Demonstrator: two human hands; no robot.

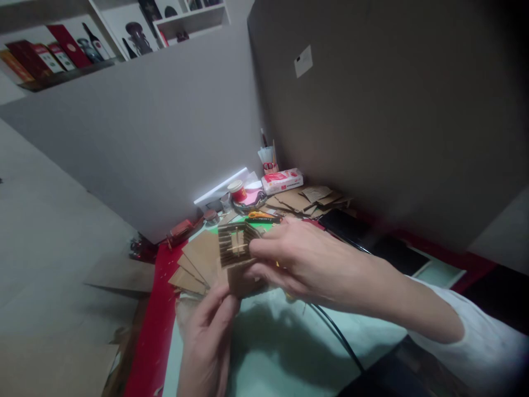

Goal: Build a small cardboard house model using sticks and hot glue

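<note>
A small cardboard model [225, 256] is held up over the desk, with a ribbed corrugated face and thin sticks around a pale square opening. My left hand [212, 325] grips its lower part between thumb and fingers. From the right, my right hand [289, 253] has its fingers closed on the model's right edge; they cover that side, and whether they also pinch something small cannot be made out. Flat cardboard pieces [194, 262] fan out behind my left hand. An orange and black cutter [262, 217] lies just beyond the model.
On the red desk [144, 336] lies a pale green mat [281, 342], crossed by a black cable [336, 331]. Stacked cardboard [293, 201], a tissue pack [282, 181], a red paper cup [237, 191] and a pen holder [270, 167] stand at the back. A black flat object [343, 229] lies right.
</note>
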